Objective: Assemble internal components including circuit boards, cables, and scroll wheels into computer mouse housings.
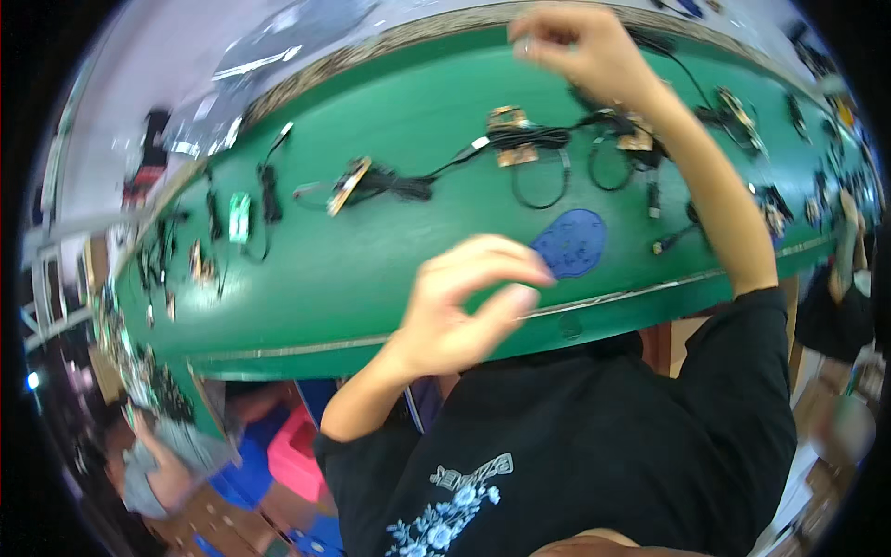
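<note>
My left hand (464, 302) is over the near part of the green bench, its thumb and fingers curved apart with nothing visible between them. Its fingertips come near the edge of a flat blue pad (574, 243). My right hand (580, 56) is raised at the far edge of the bench, fingers curled together in a pinch and blurred; whatever is in them, if anything, I cannot make out. Between the hands lie a coiled black cable (529, 137) and a brown circuit board (516, 156). Partly behind my right forearm sits another brown board (637, 135).
Leftward on the green bench (306, 269) lie a bundled black cable (399, 185), a narrow board (349, 187) and a green board (239, 218). Clear plastic bags (278, 46) lie beyond the far ledge. Other people sit at left and right. A pink stool (297, 455) stands below.
</note>
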`<state>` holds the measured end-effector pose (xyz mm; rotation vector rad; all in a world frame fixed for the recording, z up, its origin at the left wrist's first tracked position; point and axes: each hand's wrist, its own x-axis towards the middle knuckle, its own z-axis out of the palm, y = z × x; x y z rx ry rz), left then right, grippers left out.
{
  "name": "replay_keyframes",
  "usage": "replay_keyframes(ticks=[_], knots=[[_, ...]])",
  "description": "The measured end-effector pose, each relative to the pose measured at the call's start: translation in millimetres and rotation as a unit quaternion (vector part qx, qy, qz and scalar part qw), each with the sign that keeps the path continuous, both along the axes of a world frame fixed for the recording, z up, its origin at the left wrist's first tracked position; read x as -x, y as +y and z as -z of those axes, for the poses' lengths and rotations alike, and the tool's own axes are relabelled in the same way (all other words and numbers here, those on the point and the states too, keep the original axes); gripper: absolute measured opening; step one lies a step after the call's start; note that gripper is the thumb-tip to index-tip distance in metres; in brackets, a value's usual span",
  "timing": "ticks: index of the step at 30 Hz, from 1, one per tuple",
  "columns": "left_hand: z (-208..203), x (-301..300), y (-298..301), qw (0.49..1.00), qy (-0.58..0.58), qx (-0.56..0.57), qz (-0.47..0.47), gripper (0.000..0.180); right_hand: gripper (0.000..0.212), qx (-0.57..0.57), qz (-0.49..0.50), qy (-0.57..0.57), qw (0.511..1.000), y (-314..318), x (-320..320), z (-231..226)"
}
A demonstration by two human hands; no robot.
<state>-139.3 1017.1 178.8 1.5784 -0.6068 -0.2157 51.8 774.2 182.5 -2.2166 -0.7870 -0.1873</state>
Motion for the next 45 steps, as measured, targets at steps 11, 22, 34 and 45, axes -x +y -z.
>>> replay_keyframes(ticks=[11,22,34,45], knots=[[54,-34,-54,0.917,-0.187,-0.343,0.073,0.068,0.015,-0.1,0.011,0.073,0.992,-67,191,55],[80,-39,-56,0.931,-0.239,-0.267,0.062,0.064,0.01,0.006,0.021,0.069,0.997,-63,185,75],[82,-38,-57,0.938,-0.244,-0.241,0.054,0.061,0.011,0.025,0.036,0.039,0.998,-57,189,76],[81,-45,-48,0.951,-0.19,-0.245,-0.009,0.06,0.029,0.017,0.229,-0.151,0.962,-137,122,24]])
